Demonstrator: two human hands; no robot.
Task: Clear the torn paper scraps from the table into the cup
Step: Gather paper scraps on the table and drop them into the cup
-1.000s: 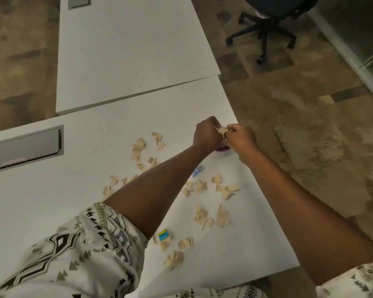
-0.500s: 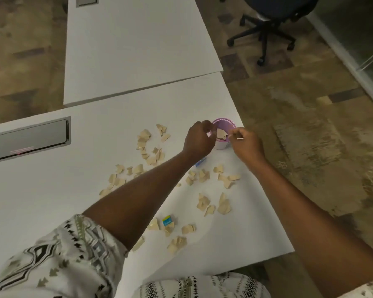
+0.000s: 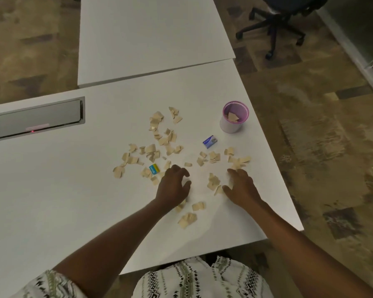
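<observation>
Both left hand (image 3: 173, 186) and right hand (image 3: 241, 188) are hanging open over scraps (image 3: 213, 182), so scooping clumps is looking smartest.

Dim, flat, yellowish light; the white table (image 3: 52, 201) reads dull grey, and the floor (image 3: 332, 147) at 3 o'clock goes murky. Faint soft shadows beside the left hand (image 3: 172, 186) and right hand (image 3: 243, 188), both slightly smeared. Wide-angle bend bows the table edges toward 12 o'clock.

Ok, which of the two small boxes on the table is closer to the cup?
The small blue-and-white box, just beside the white purple-rimmed cup; the blue-and-yellow box lies farther off among scraps, by the left hand.
</observation>
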